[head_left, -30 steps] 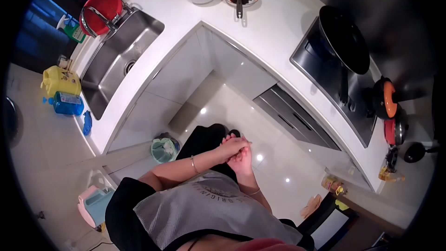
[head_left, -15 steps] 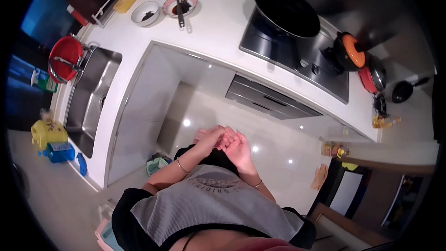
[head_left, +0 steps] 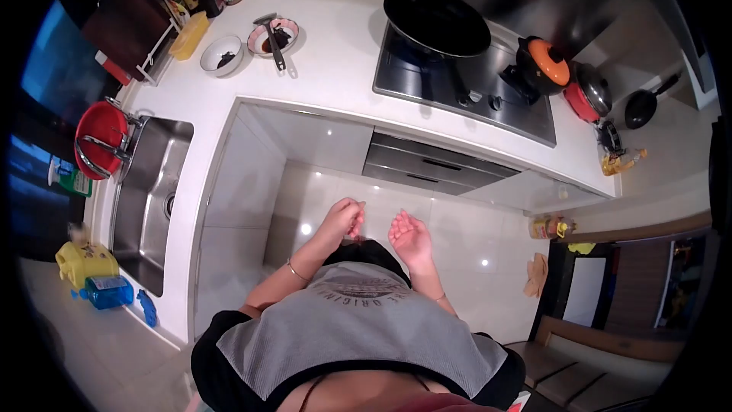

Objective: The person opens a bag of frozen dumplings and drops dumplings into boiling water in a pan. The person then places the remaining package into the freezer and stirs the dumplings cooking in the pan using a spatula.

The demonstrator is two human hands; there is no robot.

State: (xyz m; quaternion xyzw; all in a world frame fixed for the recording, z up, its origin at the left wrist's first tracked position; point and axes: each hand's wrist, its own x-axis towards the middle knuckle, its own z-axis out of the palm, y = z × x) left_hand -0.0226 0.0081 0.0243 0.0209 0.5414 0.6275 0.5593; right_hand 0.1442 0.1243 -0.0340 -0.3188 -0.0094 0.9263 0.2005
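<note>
plainly, we see both hands apart from each other, above the pale floor (head_left: 473, 290) and in front of the gray shirt (head_left: 366, 336). we find the left hand (head_left: 342, 223) with its back mostly toward us and its fingers curled in; we cannot tell whether anything lies inside. we see the right hand (head_left: 411, 241) loosely open, palm up, fingers a little bent, gripping nothing. nearest to them, we notice the dark gray drawer front (head_left: 438, 165), set under the counter (head_left: 332, 69) and touched by neither hand. above it we see the hob (head_left: 515, 114), bearing a black pan (head_left: 435, 19) whose handle points toward the front edge. further left on the counter, we spot a white bowl (head_left: 211, 62) just beside a pink-rimmed bowl (head_left: 256, 46), across which a dark-handled utensil (head_left: 275, 49) lies. at far left, we see the steel sink (head_left: 141, 217) and a red basin (head_left: 97, 130) by it.
</note>
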